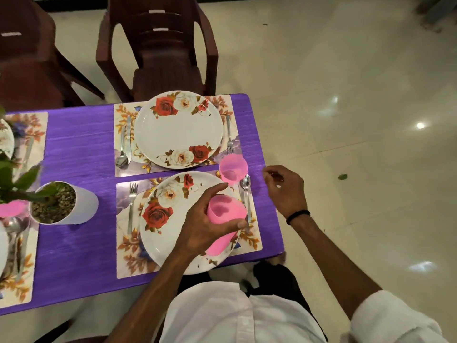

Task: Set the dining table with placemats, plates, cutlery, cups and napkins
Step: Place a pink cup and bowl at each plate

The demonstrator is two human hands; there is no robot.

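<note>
pink plastic is nearest: the left hand grips a pink cup round its side, mouth tilted toward the camera, held above the near plate and not set down. it may be a short stack of cups, as more pink shows below the hand, but i cannot tell. held there, it looks ready to go to a setting that lacks a cup.

the right hand hangs just off the table's right edge with fingers loosely curled and nothing in it, perhaps free to take a cup from the left.

the near plate lies on its floral placemat, a fork to its left and a spoon to its right, so cutlery flanks the plate. just beyond the spoon a second pink cup stands upright on the purple tablecloth, where the two mats meet.

farther off, the far plate has its own mat, with spoon and knife left, fork right. a white plant pot stands at left. i see no napkins, so that step seems undone.
</note>
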